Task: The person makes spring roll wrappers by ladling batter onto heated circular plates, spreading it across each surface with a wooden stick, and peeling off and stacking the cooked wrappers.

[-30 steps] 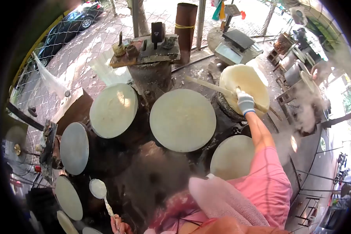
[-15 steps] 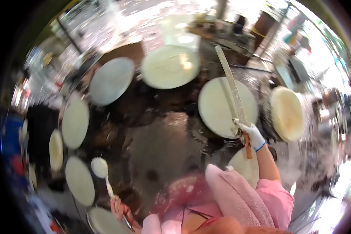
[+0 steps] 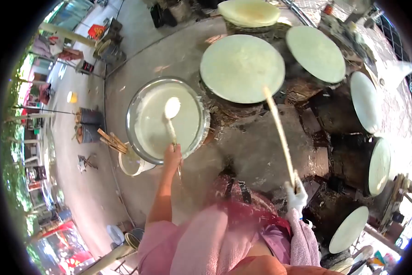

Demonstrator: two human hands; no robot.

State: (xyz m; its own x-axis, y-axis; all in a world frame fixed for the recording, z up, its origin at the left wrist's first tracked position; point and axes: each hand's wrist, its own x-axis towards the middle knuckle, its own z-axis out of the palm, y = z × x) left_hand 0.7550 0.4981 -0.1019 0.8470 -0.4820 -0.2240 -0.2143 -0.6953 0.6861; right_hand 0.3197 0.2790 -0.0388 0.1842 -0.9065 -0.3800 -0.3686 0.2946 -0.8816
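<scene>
White-gloved, the right hand is closed around a long stick, its tip over the near edge of a pale round griddle. Bare left fingers grip a ladle by its handle above the near rim of a metal basin, the ladle's bowl over whitish batter.

The only camera sits on the person's head and looks forward and steeply down. Its lens is very wide, so the scene makes a round field with black corners, and the outer parts are bent. Nearest to it, at the lower edge, is the pink towel on the person's chest. The left hand, the right hand and the metal basin are farther away, while green foliage stands distant along the left edge.
</scene>
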